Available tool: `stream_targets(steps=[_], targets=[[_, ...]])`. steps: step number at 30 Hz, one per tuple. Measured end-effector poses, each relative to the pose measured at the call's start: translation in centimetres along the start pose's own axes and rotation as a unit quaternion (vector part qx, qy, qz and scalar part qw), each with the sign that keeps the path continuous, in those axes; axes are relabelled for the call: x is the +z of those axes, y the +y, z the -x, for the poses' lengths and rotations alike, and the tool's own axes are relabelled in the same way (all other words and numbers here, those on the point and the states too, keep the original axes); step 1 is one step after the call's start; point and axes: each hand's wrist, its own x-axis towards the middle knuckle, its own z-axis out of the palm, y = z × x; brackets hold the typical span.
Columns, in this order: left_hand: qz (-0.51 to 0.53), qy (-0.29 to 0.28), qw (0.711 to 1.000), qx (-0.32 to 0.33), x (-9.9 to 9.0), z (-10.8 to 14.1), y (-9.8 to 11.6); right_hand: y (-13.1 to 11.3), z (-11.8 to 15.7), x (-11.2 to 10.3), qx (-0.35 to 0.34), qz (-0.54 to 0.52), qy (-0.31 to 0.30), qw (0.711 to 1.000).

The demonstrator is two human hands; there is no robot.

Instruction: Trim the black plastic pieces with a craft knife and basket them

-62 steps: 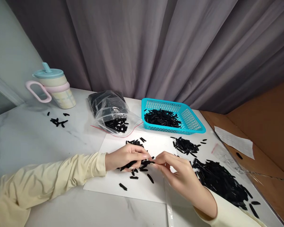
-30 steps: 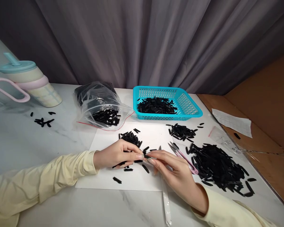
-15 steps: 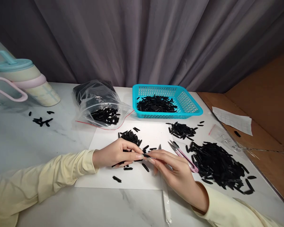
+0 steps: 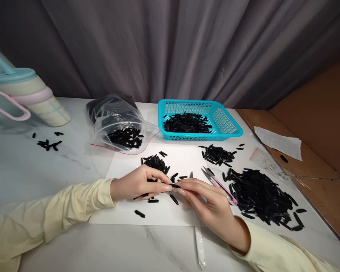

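A small black strip [image 4: 175, 186] is pinched between both hands above a white sheet of paper [image 4: 119, 215]. My left hand [image 4: 143, 183] is closed, with thumb and forefinger at the strip's left end. At its other end are the thumb and fingertips of my right hand [image 4: 206, 200], also closed. Loose black strips lie on the paper under and around the left hand, with a heap [image 4: 155, 163] just beyond it. Partly beneath my right hand lies a slim knife [image 4: 198, 241] with a white wrapped handle. Pink-handled snips [image 4: 219, 185] rest beside that hand.
A blue basket [image 4: 229, 133] of black strips stands at the back, beside an open zip bag [image 4: 102, 141] holding more. On the right are a large heap [image 4: 262, 196], a smaller heap [image 4: 218, 155] and a small clear bag [image 4: 263, 160]. A lidded tumbler [image 4: 49, 105] stands left.
Both hands keep nearly the same pinch on the black strip. The whole view has shifted very slightly; nothing on the table has visibly been moved.
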Motion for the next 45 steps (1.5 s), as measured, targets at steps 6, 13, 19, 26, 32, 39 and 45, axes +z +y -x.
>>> stream_targets(steps=[6, 13, 19, 26, 32, 39, 45], targets=[[-0.001, 0.007, 1.0, -0.002, 0.01, 0.03, 0.02, -0.16, -0.17, 0.01, -0.033, 0.019, 0.015, 0.999], [-0.001, 0.01, 1.0, -0.003, 0.04, 0.08, -0.12, -0.04, -0.17, 0.05, -0.067, 0.044, 0.033, 0.996], [0.002, 0.019, 1.0, -0.006, 0.1, -0.05, -0.13, 0.48, 0.22, 0.1, -0.133, 0.114, 0.061, 0.983], [-0.008, 0.023, 1.0, 0.004, 0.18, 0.11, -0.1, 0.31, 0.33, -0.17, -0.163, 0.177, 0.041, 0.97], [-0.005, 0.025, 1.0, -0.01, 0.18, -0.04, -0.08, 0.59, 0.36, 0.25, -0.148, 0.17, 0.057, 0.973], [-0.021, 0.023, 0.999, -0.013, 0.2, -0.01, -0.03, 0.47, 0.22, 0.35, -0.15, 0.168, 0.053, 0.973], [-0.028, 0.027, 0.999, -0.017, 0.11, -0.01, -0.11, 0.5, 0.16, 0.31, -0.157, 0.184, 0.057, 0.969]])
